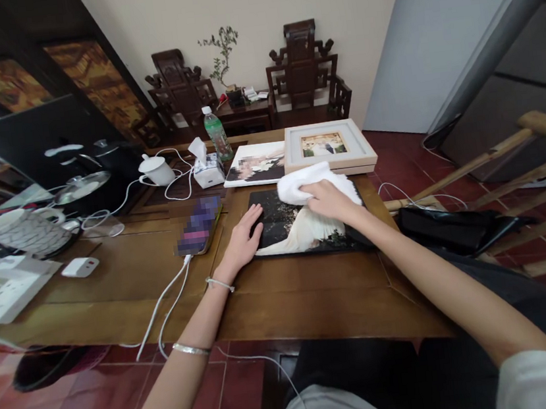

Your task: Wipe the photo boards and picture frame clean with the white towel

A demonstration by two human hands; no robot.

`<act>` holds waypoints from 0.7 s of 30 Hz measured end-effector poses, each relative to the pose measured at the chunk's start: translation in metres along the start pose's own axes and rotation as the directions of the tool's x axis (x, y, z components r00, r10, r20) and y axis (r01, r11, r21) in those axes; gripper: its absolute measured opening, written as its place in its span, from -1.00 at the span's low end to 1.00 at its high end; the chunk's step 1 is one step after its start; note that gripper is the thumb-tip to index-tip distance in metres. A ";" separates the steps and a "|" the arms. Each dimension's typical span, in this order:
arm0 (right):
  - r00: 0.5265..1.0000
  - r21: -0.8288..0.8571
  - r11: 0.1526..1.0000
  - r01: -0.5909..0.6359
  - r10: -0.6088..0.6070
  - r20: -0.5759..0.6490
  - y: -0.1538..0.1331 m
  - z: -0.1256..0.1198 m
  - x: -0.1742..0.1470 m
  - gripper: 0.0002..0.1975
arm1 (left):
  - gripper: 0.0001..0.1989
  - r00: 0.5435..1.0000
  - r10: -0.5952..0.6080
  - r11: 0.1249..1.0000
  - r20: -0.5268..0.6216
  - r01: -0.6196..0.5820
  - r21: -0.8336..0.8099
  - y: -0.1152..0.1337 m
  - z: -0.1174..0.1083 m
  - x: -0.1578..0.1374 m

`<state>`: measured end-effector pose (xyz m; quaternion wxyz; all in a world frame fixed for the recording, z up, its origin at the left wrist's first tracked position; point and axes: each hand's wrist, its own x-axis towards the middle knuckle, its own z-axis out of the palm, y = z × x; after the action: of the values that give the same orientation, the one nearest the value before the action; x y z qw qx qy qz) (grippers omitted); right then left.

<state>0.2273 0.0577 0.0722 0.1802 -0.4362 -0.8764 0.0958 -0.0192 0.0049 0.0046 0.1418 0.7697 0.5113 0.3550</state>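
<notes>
A dark photo panel (276, 227) showing a white gown lies flat on the wooden table (284, 296). On its upper right part rests a bunched white cloth (300, 184), gripped from above by my right hand (327, 201). The cloth and that hand hide part of the picture. My left hand (244, 238) lies at the panel's left edge, fingers stretched out, with nothing in it. Behind the panel are a wood-framed photo (365, 146) and a white-edged photo panel (253, 167), side by side.
Left of my left hand lies a phone (199, 225) with a white cable. Farther left stand a tissue box (208, 172), a green-labelled bottle (216, 132), a lidded white cup (157, 171), a patterned kettle (27, 231) and a power strip (9, 286). A bamboo chair (533, 133) is at right.
</notes>
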 end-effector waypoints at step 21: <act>0.962 -0.089 0.970 0.227 -0.209 0.176 -0.019 -0.012 -0.147 -0.54 | -0.56 1.000 0.022 0.999 -0.013 -0.022 0.026 -0.003 0.004 0.000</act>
<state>0.2995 -0.0715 0.0549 0.0923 -0.3368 -0.9349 0.0636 -0.0186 0.0069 0.0005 0.1246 0.7748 0.5081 0.3549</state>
